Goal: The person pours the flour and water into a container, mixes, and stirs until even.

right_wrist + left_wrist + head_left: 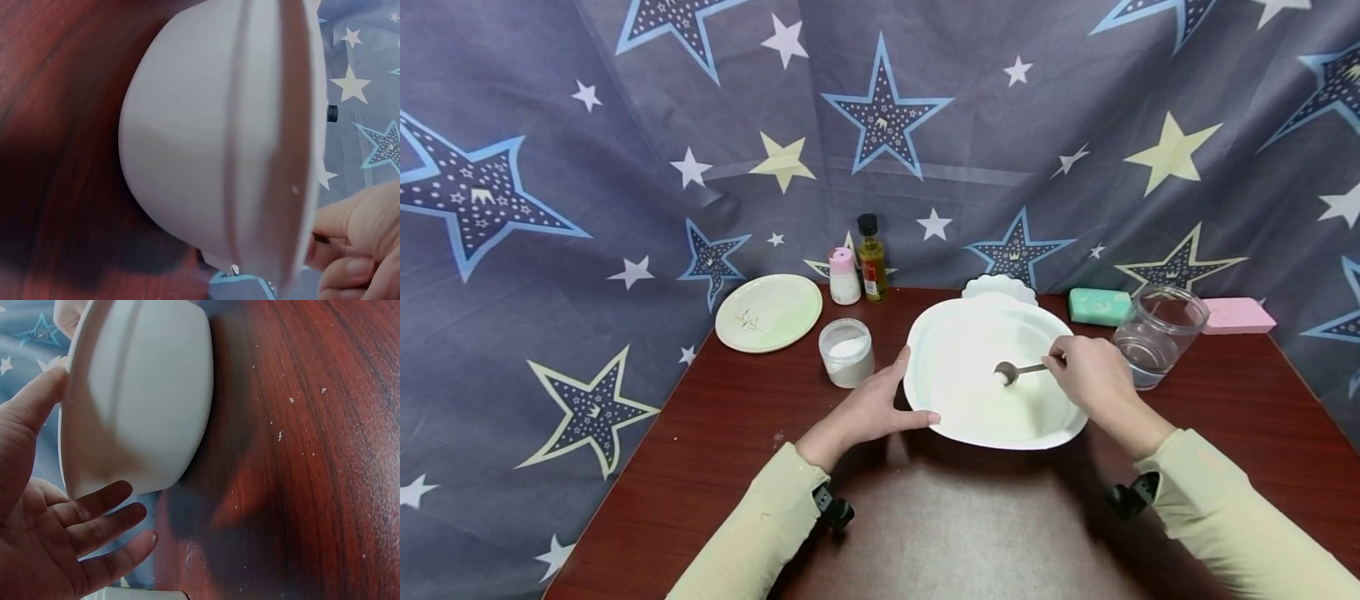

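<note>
A white oval basin (955, 392) sits on the table in the middle of the head view. My left hand (872, 406) steadies its left side, thumb at the front rim. In the left wrist view the fingers (112, 525) are spread and nearly straight along the outer wall. My right hand (1093, 375) pinches the handle of a small metal spoon (1007, 372) over the basin. White stuff shows at the spoon's round bowl. In the right wrist view the basin wall (187, 125) hides the spoon's bowl, and only a bit of dark handle (320, 238) shows at the fingers.
Left of the basin stand an open jar of white powder (847, 354), a plate (769, 313), a pink-capped shaker (844, 279) and an oil bottle (872, 262). Behind is a scalloped white dish (1000, 287). A clear water jug (1157, 337), green block (1097, 307) and pink block (1238, 317) stand right.
</note>
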The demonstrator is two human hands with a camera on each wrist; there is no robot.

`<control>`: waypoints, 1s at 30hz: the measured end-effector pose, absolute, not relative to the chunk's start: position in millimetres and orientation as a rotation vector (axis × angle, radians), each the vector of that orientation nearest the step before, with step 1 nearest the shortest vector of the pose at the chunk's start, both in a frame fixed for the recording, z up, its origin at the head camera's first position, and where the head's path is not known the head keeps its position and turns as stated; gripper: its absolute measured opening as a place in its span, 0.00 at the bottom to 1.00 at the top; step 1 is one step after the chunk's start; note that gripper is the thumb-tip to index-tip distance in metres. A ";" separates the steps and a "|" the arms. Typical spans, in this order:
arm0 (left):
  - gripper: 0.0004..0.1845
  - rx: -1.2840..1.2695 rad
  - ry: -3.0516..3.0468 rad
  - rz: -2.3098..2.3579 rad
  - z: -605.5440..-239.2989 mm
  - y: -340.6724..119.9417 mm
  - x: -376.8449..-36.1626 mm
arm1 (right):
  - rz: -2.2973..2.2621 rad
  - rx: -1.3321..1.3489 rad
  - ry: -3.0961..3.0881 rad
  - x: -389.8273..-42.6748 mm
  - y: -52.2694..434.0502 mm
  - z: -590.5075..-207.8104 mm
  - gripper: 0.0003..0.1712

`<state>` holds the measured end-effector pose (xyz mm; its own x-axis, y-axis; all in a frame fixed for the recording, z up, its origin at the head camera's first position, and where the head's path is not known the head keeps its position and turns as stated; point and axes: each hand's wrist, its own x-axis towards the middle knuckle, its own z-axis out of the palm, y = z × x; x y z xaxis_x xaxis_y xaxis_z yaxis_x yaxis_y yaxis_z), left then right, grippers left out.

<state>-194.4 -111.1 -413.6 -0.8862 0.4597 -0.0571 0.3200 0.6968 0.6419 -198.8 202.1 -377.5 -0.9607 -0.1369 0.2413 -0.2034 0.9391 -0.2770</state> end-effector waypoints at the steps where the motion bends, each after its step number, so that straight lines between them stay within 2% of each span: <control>1: 0.61 0.634 2.693 0.964 -413.5 -111.2 -194.4 | 0.437 0.251 -2.883 -197.9 203.9 -376.3 0.06; 16: 0.61 0.651 2.685 0.982 -411.9 -111.8 -195.1 | 0.393 0.337 -2.955 -182.2 218.4 -357.1 0.02; 30: 0.61 0.651 2.691 0.975 -411.5 -111.0 -194.4 | 0.561 0.514 -3.069 -177.5 207.6 -360.0 0.08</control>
